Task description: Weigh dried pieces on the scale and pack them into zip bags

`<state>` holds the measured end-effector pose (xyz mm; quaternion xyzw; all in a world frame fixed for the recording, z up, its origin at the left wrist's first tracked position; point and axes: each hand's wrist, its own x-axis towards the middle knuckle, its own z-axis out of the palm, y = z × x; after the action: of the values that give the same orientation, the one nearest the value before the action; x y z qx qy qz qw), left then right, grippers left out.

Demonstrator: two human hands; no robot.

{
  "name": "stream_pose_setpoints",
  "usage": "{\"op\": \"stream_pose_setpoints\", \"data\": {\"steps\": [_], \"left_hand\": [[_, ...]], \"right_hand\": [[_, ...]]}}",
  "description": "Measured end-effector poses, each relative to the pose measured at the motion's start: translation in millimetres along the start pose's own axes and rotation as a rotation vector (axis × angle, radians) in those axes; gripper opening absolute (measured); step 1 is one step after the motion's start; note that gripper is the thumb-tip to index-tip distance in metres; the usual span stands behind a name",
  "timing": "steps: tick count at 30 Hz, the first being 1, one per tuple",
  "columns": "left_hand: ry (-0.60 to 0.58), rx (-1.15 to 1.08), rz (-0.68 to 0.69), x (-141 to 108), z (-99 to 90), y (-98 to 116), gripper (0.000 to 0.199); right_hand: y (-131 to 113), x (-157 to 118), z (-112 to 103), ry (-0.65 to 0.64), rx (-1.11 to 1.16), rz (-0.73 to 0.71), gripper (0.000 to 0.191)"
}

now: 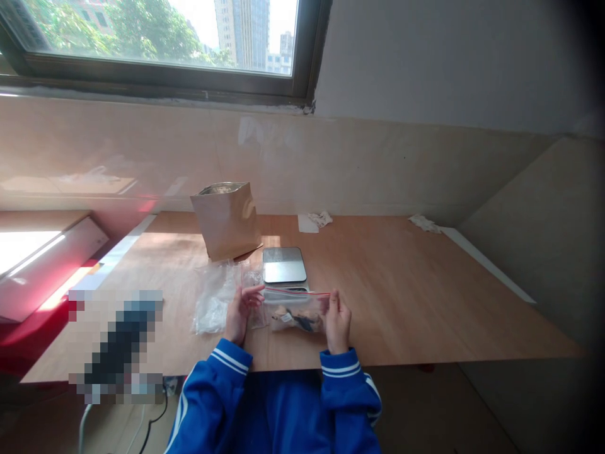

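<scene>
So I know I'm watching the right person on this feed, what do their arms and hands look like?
The left sleeve and right sleeve are bright blue, each with two white stripes around the cuff and a white stripe along the arm. The left hand and right hand are bare, without gloves.

This looks like a plain indoor work room high in a city building, set up for small bench work rather than a lived-in home. A large window (161, 38) looks out on tower blocks (246, 31) and treetops (146, 28), at or above their level. Below it runs a glossy beige wall panel (118, 151), and the long plywood table (401, 302) is unfinished board with no cloth or fittings. On it stand a small digital scale (283, 265), a brown paper bag (227, 221), loose plastic bags (215, 299) and a zip bag (295, 312), which suggest weighing and packing. A cable (155, 422) runs below the table edge.
</scene>
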<state>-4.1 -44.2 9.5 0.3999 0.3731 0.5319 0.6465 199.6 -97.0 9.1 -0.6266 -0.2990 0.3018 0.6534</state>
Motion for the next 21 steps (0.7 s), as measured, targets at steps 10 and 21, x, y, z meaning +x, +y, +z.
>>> {"op": "stream_pose_setpoints", "data": {"steps": [10,21], "left_hand": [[0.161,0.301,0.192,-1.0,-2.8,-5.5,0.037],[0.331,1.147,0.714,-11.9,-1.2,-0.3,0.028]], "right_hand": [[-11.3,112.0,-88.1,0.113,-0.841,-0.046,0.061],[23.8,23.7,-43.1,0.015,-1.238,-0.341,0.052]]}}
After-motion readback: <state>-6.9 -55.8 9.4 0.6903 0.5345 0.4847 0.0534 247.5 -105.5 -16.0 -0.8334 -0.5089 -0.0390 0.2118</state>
